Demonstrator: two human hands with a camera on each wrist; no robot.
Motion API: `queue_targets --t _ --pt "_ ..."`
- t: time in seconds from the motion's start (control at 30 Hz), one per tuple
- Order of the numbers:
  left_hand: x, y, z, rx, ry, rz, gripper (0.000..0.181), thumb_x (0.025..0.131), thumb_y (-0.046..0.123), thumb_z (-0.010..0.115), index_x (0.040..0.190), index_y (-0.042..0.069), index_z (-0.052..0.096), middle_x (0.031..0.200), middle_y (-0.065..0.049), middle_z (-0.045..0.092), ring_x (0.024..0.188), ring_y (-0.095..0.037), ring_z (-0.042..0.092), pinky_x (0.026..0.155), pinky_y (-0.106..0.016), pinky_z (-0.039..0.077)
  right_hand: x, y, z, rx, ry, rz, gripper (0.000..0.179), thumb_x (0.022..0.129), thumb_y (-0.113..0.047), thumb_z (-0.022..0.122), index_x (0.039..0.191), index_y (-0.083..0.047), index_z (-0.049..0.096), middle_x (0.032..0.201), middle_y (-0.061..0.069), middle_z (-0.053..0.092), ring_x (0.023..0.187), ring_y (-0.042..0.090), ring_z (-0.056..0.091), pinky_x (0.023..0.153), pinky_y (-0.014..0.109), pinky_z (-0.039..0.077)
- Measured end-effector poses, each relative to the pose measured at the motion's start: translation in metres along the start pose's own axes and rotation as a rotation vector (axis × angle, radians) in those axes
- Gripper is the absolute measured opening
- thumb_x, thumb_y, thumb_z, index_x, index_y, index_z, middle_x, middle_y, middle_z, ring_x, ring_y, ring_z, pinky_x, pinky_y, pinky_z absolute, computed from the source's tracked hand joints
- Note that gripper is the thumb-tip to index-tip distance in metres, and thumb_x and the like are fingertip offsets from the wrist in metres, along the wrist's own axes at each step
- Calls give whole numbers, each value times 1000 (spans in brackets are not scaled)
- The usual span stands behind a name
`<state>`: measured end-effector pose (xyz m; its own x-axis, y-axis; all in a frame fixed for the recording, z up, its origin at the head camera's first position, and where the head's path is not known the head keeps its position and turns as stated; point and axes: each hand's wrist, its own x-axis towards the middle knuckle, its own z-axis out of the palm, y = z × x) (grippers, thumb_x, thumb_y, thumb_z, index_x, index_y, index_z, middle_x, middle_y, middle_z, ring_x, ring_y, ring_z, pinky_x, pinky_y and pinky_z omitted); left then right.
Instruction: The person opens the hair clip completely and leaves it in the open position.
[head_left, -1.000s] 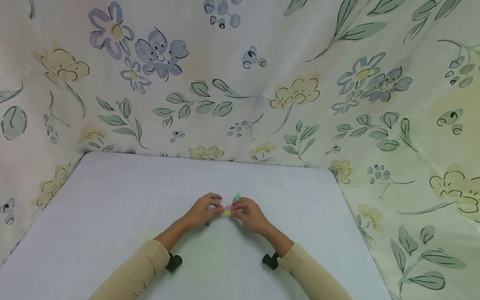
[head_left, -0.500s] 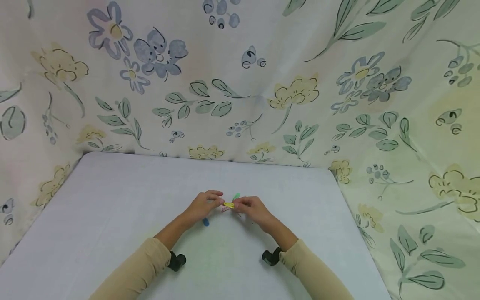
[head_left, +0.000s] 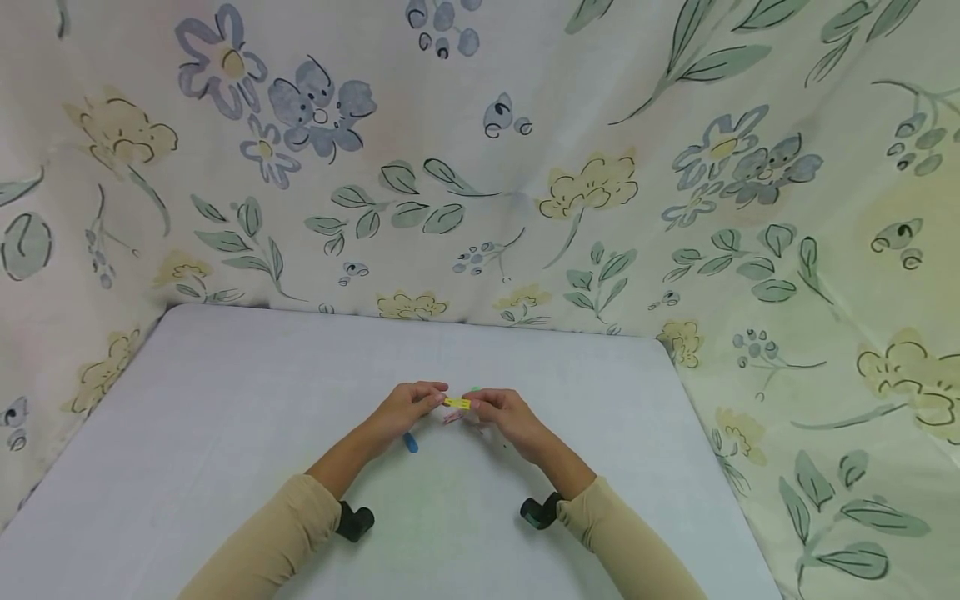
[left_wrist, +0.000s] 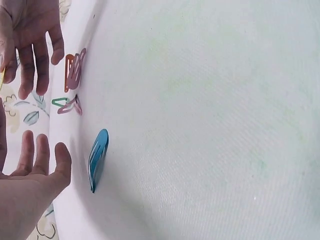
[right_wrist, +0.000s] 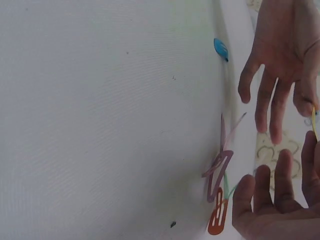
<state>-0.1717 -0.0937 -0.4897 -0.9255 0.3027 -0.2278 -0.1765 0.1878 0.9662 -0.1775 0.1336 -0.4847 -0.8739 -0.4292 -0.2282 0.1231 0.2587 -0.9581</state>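
A yellow snap hair clip [head_left: 458, 403] is held up between my two hands, over the table's middle. My left hand [head_left: 401, 411] pinches its left end between thumb and forefinger. Its right end is pinched by my right hand [head_left: 513, 419]. In both wrist views the other fingers spread loosely, and only a sliver of the yellow clip shows at the frame edge. A blue snap clip [left_wrist: 98, 159] lies on the table near my left hand. Under the hands lie an orange clip [right_wrist: 218, 212], mauve-pink clips [left_wrist: 75, 72] and a green clip [left_wrist: 59, 102], close together.
The white-covered table [head_left: 300, 358] reaches back to a floral curtain [head_left: 480, 167]. A small dark speck [right_wrist: 173, 224] lies on the cloth in the right wrist view. Black wrist cameras [head_left: 356, 522] sit below both wrists.
The yellow clip has risen away from the pink clips and turned more level, with both hands moving slightly up and back. More of the blue clip shows beside the left wrist.
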Motion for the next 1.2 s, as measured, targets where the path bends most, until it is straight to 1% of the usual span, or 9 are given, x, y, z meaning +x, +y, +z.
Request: queue_targets --t 0.2,0.27,0.37,0.47,0.63,0.8,0.97,1.07,1.2 --pt "0 1 1 -89 -25 10 29 103 16 55 107 -12 63 147 -14 50 138 -32 42 108 -47 41 2 -1 0 21 16 -8 29 104 -16 54 124 2 65 129 10 64 119 26 55 104 45 43" --pt "0 0 2 -99 -28 8 29 103 16 54 108 -11 63 148 -14 49 137 -31 44 108 -47 41 3 -2 0 25 16 -8 29 103 -16 54 124 2 64 129 11 63 118 23 54 106 45 41" --pt "0 -1 2 -105 -19 0 27 103 17 54 110 -7 67 148 -13 50 134 -29 46 107 -45 42 2 -3 -1 28 19 -13 29 103 -15 54 123 3 64 130 13 62 119 21 53 108 45 40" --pt "1 -2 3 -105 -11 6 28 103 18 55 114 -4 69 147 -13 51 133 -29 47 107 -45 43 2 -4 -1 29 28 -18 27 103 -13 55 121 4 65 132 16 61 120 22 52 109 45 39" --pt "3 -3 5 -120 2 4 30 103 18 56 118 -6 67 146 -14 52 131 -27 49 106 -44 44 2 -7 1 37 47 -19 26 102 -12 55 118 5 66 133 18 59 122 23 52 109 44 39" --pt "3 -1 7 -126 44 -10 30 102 19 58 120 -3 68 144 -13 54 126 -24 53 104 -41 46 2 -10 2 22 84 -7 24 101 -13 57 117 2 69 127 11 63 117 21 54 105 40 44" --pt "3 1 7 -129 46 -17 32 102 19 57 123 -3 66 144 -14 54 125 -23 54 104 -40 46 4 -10 1 31 88 11 24 102 -11 57 117 3 68 125 10 65 112 18 56 102 37 46" --pt "4 1 6 -133 45 -19 32 102 20 58 123 -3 66 144 -14 54 124 -23 54 103 -40 47 6 -10 0 31 89 15 24 102 -12 57 117 3 68 125 10 65 113 19 56 102 38 45" --pt "6 1 6 -135 51 -19 30 101 20 59 119 -2 68 144 -14 54 122 -22 55 102 -39 47 7 -12 -1 33 86 24 24 102 -12 57 117 3 68 126 10 64 117 24 55 105 44 44"
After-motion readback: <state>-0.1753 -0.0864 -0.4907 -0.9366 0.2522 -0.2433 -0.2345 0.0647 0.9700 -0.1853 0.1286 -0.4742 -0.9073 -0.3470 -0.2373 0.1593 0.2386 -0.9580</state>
